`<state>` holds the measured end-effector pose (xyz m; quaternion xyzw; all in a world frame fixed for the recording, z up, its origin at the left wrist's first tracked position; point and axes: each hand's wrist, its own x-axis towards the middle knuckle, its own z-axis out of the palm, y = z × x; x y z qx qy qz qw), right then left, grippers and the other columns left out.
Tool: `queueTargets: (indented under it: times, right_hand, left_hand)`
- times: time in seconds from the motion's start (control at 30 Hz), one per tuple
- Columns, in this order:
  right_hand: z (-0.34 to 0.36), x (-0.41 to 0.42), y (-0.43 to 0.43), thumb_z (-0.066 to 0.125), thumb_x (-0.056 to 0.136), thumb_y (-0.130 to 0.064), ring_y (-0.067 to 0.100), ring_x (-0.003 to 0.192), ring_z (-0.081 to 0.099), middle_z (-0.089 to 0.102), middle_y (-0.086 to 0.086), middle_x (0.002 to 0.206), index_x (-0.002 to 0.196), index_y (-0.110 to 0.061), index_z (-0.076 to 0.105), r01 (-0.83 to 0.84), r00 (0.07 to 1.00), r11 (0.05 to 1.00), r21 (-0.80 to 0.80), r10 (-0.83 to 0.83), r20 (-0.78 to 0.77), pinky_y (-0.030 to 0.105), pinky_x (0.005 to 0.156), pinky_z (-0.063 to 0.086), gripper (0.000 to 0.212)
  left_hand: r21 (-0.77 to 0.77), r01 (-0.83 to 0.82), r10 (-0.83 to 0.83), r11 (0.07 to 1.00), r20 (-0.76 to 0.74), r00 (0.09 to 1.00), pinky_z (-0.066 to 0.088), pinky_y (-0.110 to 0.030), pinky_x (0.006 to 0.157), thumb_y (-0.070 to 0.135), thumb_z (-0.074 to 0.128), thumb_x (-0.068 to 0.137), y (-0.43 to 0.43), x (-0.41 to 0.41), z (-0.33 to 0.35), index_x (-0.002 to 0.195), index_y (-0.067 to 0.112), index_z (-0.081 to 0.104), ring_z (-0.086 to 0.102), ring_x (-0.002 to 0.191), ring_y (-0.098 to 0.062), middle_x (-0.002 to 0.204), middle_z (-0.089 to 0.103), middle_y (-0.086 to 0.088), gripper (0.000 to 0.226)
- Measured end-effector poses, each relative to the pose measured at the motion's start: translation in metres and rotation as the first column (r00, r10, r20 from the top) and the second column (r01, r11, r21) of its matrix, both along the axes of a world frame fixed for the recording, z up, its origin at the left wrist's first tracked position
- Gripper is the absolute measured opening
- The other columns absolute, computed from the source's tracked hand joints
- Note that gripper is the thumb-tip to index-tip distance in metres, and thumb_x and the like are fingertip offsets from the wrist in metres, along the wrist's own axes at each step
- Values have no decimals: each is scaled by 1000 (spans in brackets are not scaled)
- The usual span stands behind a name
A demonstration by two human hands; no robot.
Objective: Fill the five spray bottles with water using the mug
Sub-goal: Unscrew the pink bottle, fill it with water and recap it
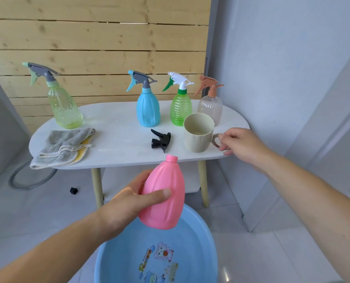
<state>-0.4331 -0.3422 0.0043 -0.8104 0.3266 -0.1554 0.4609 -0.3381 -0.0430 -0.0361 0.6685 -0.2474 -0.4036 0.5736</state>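
**Pink bottle held open over the basin, mug about to be lifted**

The left hand [127,203] grips the pink bottle [162,193] round its belly, thumb across the front. The bottle is upright with a slight tilt, and its open neck is just below the counter [112,148] edge. It hangs above the blue basin [198,227] on the floor, probably so that any spill drops into the basin instead of onto the tiles. Its black sprayer [161,140] lies on its side on the counter, unscrewed to free the neck for pouring.

The right hand [239,142] reaches to the mug [198,133], which stands near the counter's front right corner. Thumb and fingers pinch the handle, while the mug's base appears to rest on the counter. Little or nothing shows inside it. To judge by this, the mug will need dipping in the basin before it can pour.

Four bottles stand at the back with sprayers on. A pale green bottle [64,107] is far left, well apart from the others. A blue bottle [148,111], a green bottle [180,111] and a clear bottle [210,108] form a close row. The clear one is just behind the mug, so a careless lift could knock it. A folded cloth [63,148] lies at the front left, handy for drips. On the floor there is a grey hose [31,178] and a small black cap [74,190], both clear of the basin. The pink bottle itself hangs over part of the basin, narrowing the room for the mug to scoop.
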Motion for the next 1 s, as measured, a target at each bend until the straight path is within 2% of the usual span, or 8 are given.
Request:
queueTargets:
  times: [0.17, 0.37, 0.47, 0.6, 0.67, 0.77, 0.9, 1.0]
  right_hand:
    - [-4, -23, 60, 60, 96, -20, 22, 74, 69, 69, 15, 75, 77, -5, 64, -141, 989, 952, 270, 145, 4, 37, 78, 62, 25]
    - [-81, -21, 104, 60, 91, -16, 22, 75, 71, 65, 11, 67, 86, -1, 64, -104, 960, 892, 440, 205, -188, 41, 82, 62, 17]
    - [-133, -15, 116, 57, 90, -14, 23, 81, 73, 68, 13, 76, 87, -2, 64, -89, 916, 902, 422, 240, -321, 37, 84, 61, 14]
    - [-196, -11, 117, 61, 88, -20, 18, 74, 62, 70, 13, 81, 88, 2, 70, -110, 858, 930, 349, 267, -439, 36, 84, 57, 23]
    - [-221, -11, 116, 63, 88, -24, 17, 67, 57, 67, 9, 73, 79, 1, 70, -163, 833, 956, 245, 267, -485, 36, 72, 55, 28]
    - [-242, -13, 120, 62, 93, -29, 14, 53, 45, 50, -2, 55, 58, -15, 57, -296, 806, 952, 83, 295, -513, 26, 51, 34, 39]
    - [-264, -13, 121, 61, 94, -36, 17, 55, 41, 46, 2, 57, 62, -10, 59, -437, 770, 899, -3, 372, -519, 29, 52, 29, 41]
    - [-274, -5, 118, 62, 93, -41, 19, 56, 44, 53, 5, 61, 73, -8, 67, -508, 732, 861, -16, 422, -534, 32, 55, 35, 40]
  left_hand:
    - [33, 31, -32, 999, 24, 999, 61, -37, 95, 49, 87, 58, 21, -2, -12, 128, 43, 62, 72, 111, -16, 116, 75, 10, 75]
    - [227, 103, -100, 968, -25, 995, 61, -39, 97, 38, 86, 72, 57, -2, -51, 137, 35, 54, 70, 116, -14, 127, 71, 5, 72]
    - [291, 45, -14, 956, -108, 994, 63, -40, 91, 36, 88, 69, 65, -3, -82, 136, 34, 53, 70, 116, -19, 130, 68, 1, 76]
    - [356, -28, 92, 934, -165, 982, 62, -28, 71, 39, 88, 64, 73, -15, -126, 143, 34, 47, 68, 114, -15, 133, 63, 5, 89]
    - [371, -33, 113, 928, -197, 974, 61, -27, 69, 37, 88, 63, 78, -23, -145, 143, 34, 46, 67, 114, -14, 134, 61, 4, 90]
    - [391, -45, 136, 919, -206, 969, 62, -30, 69, 33, 90, 59, 83, -25, -168, 139, 34, 47, 67, 113, -16, 135, 60, 1, 91]
    - [406, -42, 140, 913, -215, 967, 62, -31, 70, 32, 92, 57, 86, -21, -184, 133, 38, 48, 66, 114, -18, 133, 61, 2, 88]
    - [412, -31, 138, 911, -233, 963, 62, -31, 71, 31, 90, 60, 88, -22, -192, 127, 40, 50, 67, 113, -17, 131, 63, 2, 79]
